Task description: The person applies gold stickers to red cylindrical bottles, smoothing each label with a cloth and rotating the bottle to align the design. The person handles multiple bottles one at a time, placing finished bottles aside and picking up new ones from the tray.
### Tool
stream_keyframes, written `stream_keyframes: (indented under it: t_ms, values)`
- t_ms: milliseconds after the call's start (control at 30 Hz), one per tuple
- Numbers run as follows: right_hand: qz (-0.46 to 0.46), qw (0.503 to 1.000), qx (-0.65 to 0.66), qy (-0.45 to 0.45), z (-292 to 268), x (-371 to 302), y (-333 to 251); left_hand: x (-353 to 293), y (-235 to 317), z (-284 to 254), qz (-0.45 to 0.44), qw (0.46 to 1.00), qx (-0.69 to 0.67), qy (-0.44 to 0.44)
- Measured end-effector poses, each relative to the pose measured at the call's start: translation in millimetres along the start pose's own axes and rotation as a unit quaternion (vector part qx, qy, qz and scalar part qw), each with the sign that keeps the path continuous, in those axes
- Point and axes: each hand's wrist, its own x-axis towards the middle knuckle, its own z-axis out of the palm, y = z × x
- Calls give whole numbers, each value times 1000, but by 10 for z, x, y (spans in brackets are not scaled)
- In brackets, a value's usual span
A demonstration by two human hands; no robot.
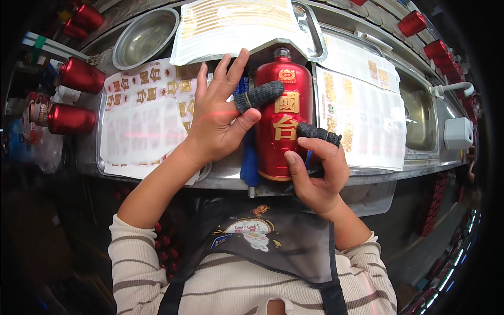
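Note:
A glossy red bottle (270,149) with a bare neck, a gold emblem and two large gold characters (286,102) lies neck away from me. My left hand (215,118) is spread at its left side, its index finger in a dark grey knitted finger sleeve (260,95) that rests on the upper character. At the bottle's right side is my right hand (323,176). Another grey finger sleeve (319,134) on it touches the lower character. Its thumb lies against the bottle's lower front, a gap between it and the bare finger above. The remaining fingers are partly hidden.
Sheets of gold character stickers (147,115) lie on a left tray; more gold sticker sheets (362,121) lie right. A gold-striped sheet stack (236,26) and metal bowl (144,39) are behind. Red bottles (71,119) stand left. A sink (420,118) and white jug (458,133) are right.

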Motion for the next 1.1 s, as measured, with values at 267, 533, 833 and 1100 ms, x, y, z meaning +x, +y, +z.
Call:
stream_keyframes:
  t_ms: [267, 533, 833, 1100]
  values:
    - [-20, 1000, 1, 12, 34, 26, 22, 194, 126, -28, 79, 996, 34, -14]
    - [-16, 1000, 1, -6, 27, -40, 28, 319, -20, 39, 39, 999, -10, 4]
    - [124, 985, 122, -8, -23, -72, 12, 294, -35, 102, 2, 999, -49, -1]
    - [471, 752, 458, 43, -402, 452, 536, -206, 380, 54, 76, 996, 53, -16]
